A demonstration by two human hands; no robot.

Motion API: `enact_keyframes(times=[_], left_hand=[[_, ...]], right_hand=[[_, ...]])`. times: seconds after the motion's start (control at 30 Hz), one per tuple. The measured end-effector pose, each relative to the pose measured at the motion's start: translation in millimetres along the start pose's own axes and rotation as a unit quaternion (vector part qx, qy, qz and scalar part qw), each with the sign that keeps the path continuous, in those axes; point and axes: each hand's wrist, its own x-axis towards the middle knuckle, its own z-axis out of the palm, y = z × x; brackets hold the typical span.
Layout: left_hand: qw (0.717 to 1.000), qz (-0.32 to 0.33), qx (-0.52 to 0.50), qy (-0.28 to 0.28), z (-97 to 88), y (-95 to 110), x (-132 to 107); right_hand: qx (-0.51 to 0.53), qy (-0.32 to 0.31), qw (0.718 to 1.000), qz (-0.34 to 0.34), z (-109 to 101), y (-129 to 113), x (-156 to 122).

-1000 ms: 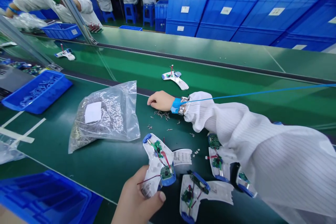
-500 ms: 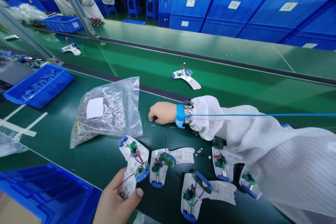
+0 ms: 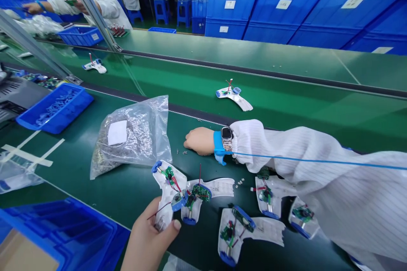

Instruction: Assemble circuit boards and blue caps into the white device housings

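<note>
My left hand (image 3: 149, 237) grips the lower end of a white half-shell (image 3: 168, 190) with a green circuit board, red wires and blue end caps, holding it just above the dark green bench. My right hand (image 3: 199, 140), wearing a blue wrist strap and a watch, rests curled on the bench with its fingertips down among small loose screws (image 3: 181, 151). What the fingers pinch is hidden. Several more open half-shells lie beside the held one, such as one (image 3: 203, 192) and another (image 3: 244, 228).
A clear plastic bag of small metal parts (image 3: 132, 137) lies left of my right hand. Blue bins stand at the left (image 3: 55, 108) and front left (image 3: 63, 233). Half-shells (image 3: 233, 95) ride the green conveyor behind. Blue crates and other workers in white coats fill the background.
My right hand slid toward me over the screws and settled. My left hand drew its half-shell left, uncovering another shell lying beside it. The conveyor pieces moved right.
</note>
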Motion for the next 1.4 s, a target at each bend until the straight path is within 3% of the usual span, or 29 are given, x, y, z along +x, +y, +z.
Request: enact_keyframes(times=[0.13, 0.23, 0.3, 0.4, 0.53, 0.6, 0.67, 0.83, 1.03, 1.13, 1.3, 1.4], left_hand=[[0.999, 0.002, 0.035, 0.009, 15.0, 14, 3], [0.999, 0.023, 0.026, -0.034, 34.0, 30, 6], [0.997, 0.044, 0.005, -0.060, 47.3, 42, 5], [0.995, 0.060, 0.003, -0.085, 64.3, 55, 0], [0.992, 0.041, -0.012, -0.118, 80.3, 63, -9], [0.984, 0.024, -0.082, -0.155, 87.4, 62, -14], [0.971, 0.011, -0.156, -0.182, 94.8, 61, -19], [0.960, 0.000, -0.210, -0.185, 111.0, 61, -31], [0.949, 0.041, -0.209, -0.233, 119.3, 62, -37], [0.955, 0.060, -0.189, -0.223, 120.6, 61, -38], [0.970, 0.093, -0.145, -0.170, 123.2, 59, -41], [0.980, 0.138, -0.097, -0.110, 127.2, 62, -47]], right_hand=[[0.074, 0.085, 0.993, 0.015, -22, -7, -38], [0.204, 0.148, 0.967, 0.028, -36, -23, -84], [0.362, 0.190, 0.911, 0.050, -38, -39, -113], [0.555, 0.218, 0.799, 0.083, -31, -61, -142], [0.686, 0.237, 0.680, 0.106, -17, -79, -159], [0.706, 0.277, 0.645, 0.096, -11, -84, -164], [0.696, 0.315, 0.641, 0.069, -6, -89, -171], [0.588, 0.402, 0.701, 0.033, 2, -99, -190], [0.549, 0.412, 0.727, 0.026, 4, -99, -205], [0.570, 0.406, 0.712, 0.054, 5, -100, -207], [0.656, 0.373, 0.645, 0.120, 6, -104, -211], [0.701, 0.331, 0.617, 0.135, 6, -104, -214]])
